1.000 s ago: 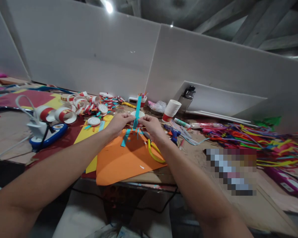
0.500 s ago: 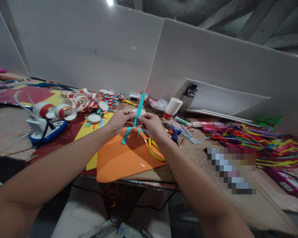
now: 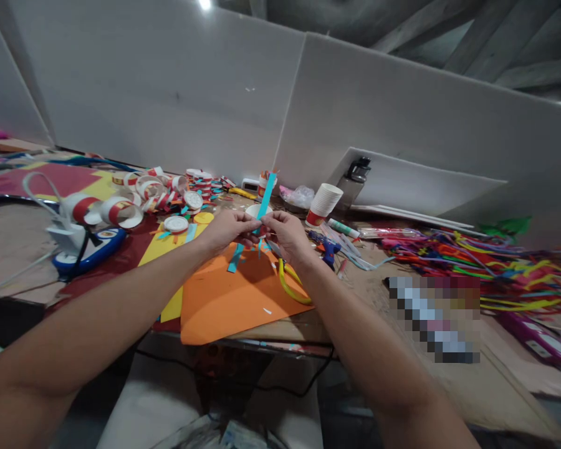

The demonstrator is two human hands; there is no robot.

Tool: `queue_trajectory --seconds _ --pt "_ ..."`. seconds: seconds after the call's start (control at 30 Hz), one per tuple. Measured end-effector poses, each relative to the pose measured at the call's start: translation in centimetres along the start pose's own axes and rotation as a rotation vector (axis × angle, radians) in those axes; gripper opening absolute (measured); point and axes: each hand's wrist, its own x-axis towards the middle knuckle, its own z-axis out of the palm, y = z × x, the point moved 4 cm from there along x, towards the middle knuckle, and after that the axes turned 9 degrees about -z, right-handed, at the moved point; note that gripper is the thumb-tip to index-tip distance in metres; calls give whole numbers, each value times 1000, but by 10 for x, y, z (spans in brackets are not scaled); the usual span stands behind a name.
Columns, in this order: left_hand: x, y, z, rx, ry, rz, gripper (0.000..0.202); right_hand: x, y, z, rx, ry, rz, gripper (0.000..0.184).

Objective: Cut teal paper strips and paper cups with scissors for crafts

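Leaning further right than half a second ago, the light-blue paper strip stands near the center of the frame, and its lower part, which showed below my fingers then, is now mostly covered by them. My left hand and my right hand have drawn closer together, fingertips almost meeting around the strip's lower portion. The rest of the surface looks unchanged to me.

My right grip is closed in a pinch, thumb and fingers on the strip's right side. My left grip is also pinched, with its tips on the strip's lower left; the exact contact there is small and partly hidden.

The strip's long axis runs steeply, from lower left between my fingertips to a free end pointing up and slightly right. That end stands in front of a cup of small sticks, and a white paper cup shows its rim right behind my fingertips.

Below my hands, a second blue strip lies slanted on the orange sheet, and yellow-handled scissors rest on that sheet beside my right wrist. Right of center I have a tilted stack of paper cups and a blue glue gun.
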Motion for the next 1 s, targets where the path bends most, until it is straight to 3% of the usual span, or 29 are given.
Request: queue_trajectory --seconds 0.23,0.8,1.0 --pt "0 2 -1 -22 11 -1 38 0 1 0 18 -50 96 27" --pt "-1 4 0 -39 18 59 36 -1 -2 1 13 -92 58 37" --pt "3 2 -3 -81 -41 30 26 -2 -5 2 13 -83 59 36"
